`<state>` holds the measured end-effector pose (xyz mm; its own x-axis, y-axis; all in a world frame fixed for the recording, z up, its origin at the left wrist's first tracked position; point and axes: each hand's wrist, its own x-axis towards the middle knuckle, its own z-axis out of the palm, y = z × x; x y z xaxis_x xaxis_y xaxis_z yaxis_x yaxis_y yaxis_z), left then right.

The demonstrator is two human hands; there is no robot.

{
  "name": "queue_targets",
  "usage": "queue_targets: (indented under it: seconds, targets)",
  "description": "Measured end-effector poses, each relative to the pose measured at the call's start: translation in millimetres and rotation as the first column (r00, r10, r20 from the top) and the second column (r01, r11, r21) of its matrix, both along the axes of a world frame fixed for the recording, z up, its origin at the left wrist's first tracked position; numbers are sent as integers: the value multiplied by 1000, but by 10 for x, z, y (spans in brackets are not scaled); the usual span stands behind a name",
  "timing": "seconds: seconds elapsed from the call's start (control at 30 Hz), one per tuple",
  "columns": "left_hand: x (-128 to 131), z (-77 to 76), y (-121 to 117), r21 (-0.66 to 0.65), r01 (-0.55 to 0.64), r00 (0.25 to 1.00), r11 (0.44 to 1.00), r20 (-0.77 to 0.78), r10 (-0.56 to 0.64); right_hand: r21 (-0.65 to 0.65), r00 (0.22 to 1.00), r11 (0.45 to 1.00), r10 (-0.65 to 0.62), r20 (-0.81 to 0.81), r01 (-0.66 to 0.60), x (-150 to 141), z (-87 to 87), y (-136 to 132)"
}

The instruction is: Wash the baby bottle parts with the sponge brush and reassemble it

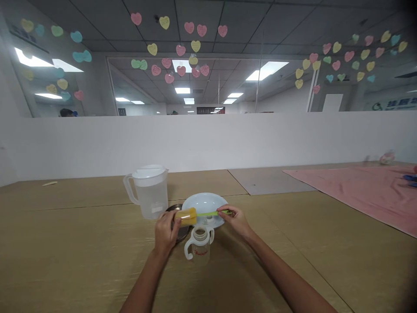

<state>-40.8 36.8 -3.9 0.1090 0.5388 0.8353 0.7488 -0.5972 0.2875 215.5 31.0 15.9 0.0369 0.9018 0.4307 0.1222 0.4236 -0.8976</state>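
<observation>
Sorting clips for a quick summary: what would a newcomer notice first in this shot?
Pastel paper hearts scattered high above the white partition catch the eye first. Below, on the table, the left hand and right hand grip a green-handled sponge brush, beside a clear plastic pitcher.
</observation>
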Motion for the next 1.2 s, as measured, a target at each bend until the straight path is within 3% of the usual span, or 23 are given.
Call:
queue_targets:
  seconds: [0.17,0.37,0.43,0.57,0.67,0.87,1.2]
  targets:
    - [-6,-12,1,-39,-84,994,996,61,86,10,1000,1000,-3,19,3,-13,-11,5]
    - [62,54,31,100,-182,976,978,138,168,57,966,966,-245,-83,250,37,-36,87]
    - [73,56,52,110,-208,969,972,157,190,68,957,959,-268,-113,277,57,-34,103]
    - [84,41,41,142,-154,985,978,100,140,52,969,975,-210,-128,218,43,-35,92]
    - [75,58,-19,142,-93,995,986,52,87,76,964,961,-260,-61,265,31,-61,85]
    - [17,87,-31,-101,-140,989,985,33,144,100,882,877,-469,-36,470,107,-74,110]
    - [-35,12,80,-365,-138,969,921,144,202,135,877,869,-481,0,476,102,-44,82]
